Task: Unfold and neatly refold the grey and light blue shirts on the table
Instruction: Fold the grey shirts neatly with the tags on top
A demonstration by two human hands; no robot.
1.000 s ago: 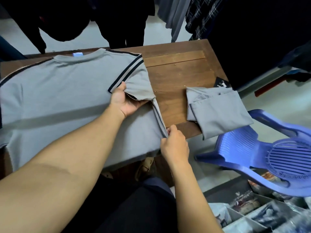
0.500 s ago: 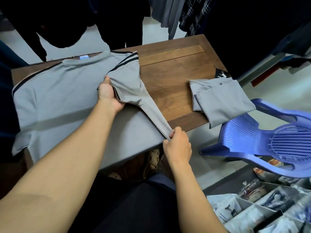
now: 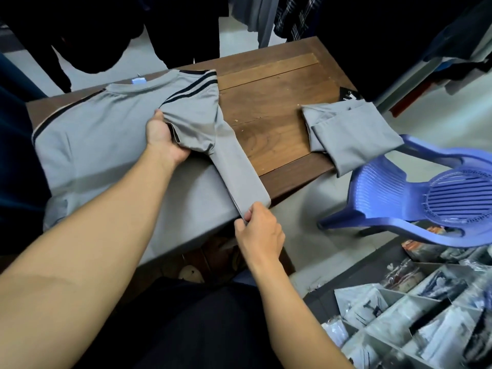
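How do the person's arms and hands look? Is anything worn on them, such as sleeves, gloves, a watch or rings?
Both arms are bare. The left forearm and the right forearm show no sleeve within the frame. The left hand and the right hand wear no gloves, and no watch, bracelet or ring is visible.

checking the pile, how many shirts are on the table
2. A striped grey shirt lies spread on the table's left, gripped by the left hand and right hand; a folded shirt sits at the right edge, overhanging it. None seem hidden.
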